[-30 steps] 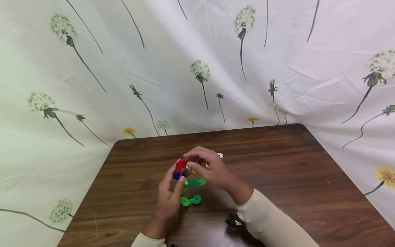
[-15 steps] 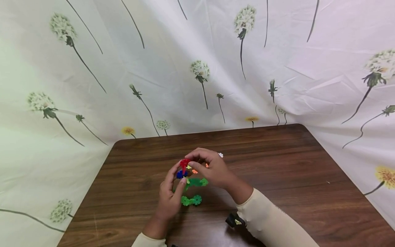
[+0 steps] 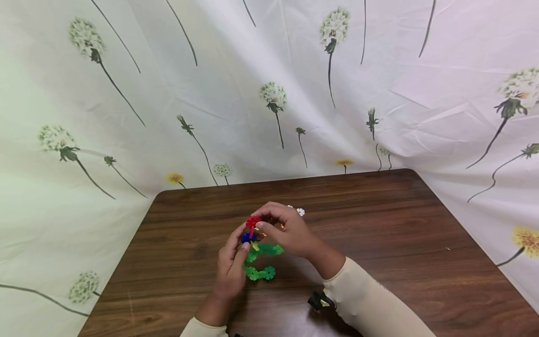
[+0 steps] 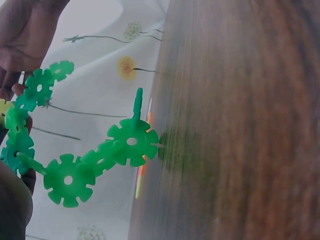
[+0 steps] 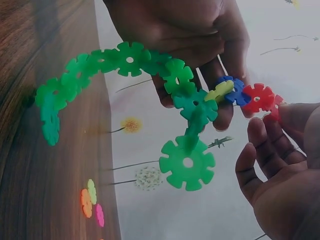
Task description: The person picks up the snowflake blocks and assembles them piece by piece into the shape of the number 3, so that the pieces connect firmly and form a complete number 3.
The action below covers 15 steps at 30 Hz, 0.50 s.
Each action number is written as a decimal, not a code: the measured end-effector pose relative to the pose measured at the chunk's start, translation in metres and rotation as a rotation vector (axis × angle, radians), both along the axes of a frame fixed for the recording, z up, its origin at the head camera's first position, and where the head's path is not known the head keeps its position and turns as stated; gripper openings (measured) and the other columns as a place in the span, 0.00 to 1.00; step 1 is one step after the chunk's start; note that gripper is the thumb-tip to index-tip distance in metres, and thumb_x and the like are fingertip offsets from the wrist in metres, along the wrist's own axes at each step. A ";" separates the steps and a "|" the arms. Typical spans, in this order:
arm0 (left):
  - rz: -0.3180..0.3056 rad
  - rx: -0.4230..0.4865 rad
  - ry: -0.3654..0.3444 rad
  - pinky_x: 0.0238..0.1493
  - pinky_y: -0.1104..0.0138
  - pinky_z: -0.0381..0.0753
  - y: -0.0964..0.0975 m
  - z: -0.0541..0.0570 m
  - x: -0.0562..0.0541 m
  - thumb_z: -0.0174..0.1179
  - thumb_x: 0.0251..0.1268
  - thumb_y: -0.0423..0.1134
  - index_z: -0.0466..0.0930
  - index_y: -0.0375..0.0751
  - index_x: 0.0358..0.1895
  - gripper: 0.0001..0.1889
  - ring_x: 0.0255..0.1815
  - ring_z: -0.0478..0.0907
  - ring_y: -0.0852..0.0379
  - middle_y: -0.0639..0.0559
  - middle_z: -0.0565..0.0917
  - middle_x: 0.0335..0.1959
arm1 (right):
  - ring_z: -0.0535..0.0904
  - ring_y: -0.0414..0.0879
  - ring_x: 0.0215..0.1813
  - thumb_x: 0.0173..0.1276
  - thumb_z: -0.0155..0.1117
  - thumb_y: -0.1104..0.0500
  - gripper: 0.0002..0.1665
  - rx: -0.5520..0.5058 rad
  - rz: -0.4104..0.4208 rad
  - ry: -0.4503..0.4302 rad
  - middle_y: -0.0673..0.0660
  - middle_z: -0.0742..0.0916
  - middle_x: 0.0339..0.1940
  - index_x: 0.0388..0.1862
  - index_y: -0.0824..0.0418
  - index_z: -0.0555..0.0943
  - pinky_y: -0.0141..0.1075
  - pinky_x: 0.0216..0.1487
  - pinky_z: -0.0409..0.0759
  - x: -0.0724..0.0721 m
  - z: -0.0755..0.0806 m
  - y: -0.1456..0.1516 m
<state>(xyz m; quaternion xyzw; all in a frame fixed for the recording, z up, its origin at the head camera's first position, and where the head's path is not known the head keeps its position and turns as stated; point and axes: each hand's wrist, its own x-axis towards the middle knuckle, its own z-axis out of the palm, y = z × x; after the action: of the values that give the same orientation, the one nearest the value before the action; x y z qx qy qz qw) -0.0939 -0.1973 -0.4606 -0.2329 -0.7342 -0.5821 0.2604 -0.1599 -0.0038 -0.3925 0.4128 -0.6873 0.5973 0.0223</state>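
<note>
A chain of interlocking snowflake discs hangs from the two hands above the table. My left hand (image 3: 229, 264) holds it near the blue disc (image 5: 236, 90) and the yellow disc (image 5: 220, 91), thumb close to the blue one in the head view. Most of the chain is green discs (image 5: 187, 163), curving down in an arc. Past the blue disc comes a red disc (image 5: 258, 98), with a second red disc (image 5: 276, 107) set crosswise at the end. Thumb and fingers of my right hand (image 3: 292, 231) pinch that end red disc; its other fingers curl loosely.
Loose discs lie on the wooden table (image 3: 358, 243) beyond the hands, among them an orange disc (image 5: 86, 202), a pink disc (image 5: 100, 215) and a white disc (image 3: 300, 212). A dandelion-print cloth (image 3: 236, 117) hangs behind the table's far edge.
The red and blue end of the chain has shifted slightly right, to the right thumb and fingertips, which now pinch the red disc. The left hand has moved slightly right with it.
</note>
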 end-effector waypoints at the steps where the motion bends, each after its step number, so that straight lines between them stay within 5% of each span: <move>1: -0.001 -0.001 -0.002 0.69 0.74 0.82 0.000 0.000 0.000 0.43 0.83 0.19 0.69 0.25 0.77 0.24 0.67 0.84 0.65 0.23 0.81 0.66 | 0.86 0.49 0.41 0.81 0.65 0.67 0.11 0.004 -0.006 0.004 0.61 0.90 0.50 0.58 0.66 0.87 0.35 0.42 0.89 0.000 0.000 0.000; 9: 0.063 0.003 -0.011 0.68 0.76 0.81 0.004 0.001 -0.001 0.58 0.77 0.19 0.67 0.36 0.81 0.32 0.63 0.85 0.69 0.29 0.85 0.64 | 0.82 0.42 0.42 0.81 0.65 0.66 0.14 0.012 -0.075 -0.004 0.62 0.89 0.50 0.62 0.66 0.85 0.35 0.43 0.87 -0.008 -0.003 0.007; 15: 0.139 -0.013 0.004 0.64 0.77 0.83 0.005 0.000 -0.004 0.62 0.75 0.19 0.69 0.35 0.78 0.31 0.55 0.87 0.65 0.37 0.89 0.54 | 0.84 0.47 0.45 0.83 0.64 0.63 0.14 0.006 -0.187 -0.151 0.63 0.88 0.50 0.62 0.63 0.85 0.35 0.45 0.86 -0.041 -0.023 0.025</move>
<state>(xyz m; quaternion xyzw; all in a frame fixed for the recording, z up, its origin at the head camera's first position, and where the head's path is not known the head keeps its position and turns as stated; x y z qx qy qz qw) -0.0974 -0.1919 -0.4607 -0.1842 -0.7518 -0.5574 0.3003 -0.2007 0.0214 -0.4156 0.3007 -0.7242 0.6200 0.0246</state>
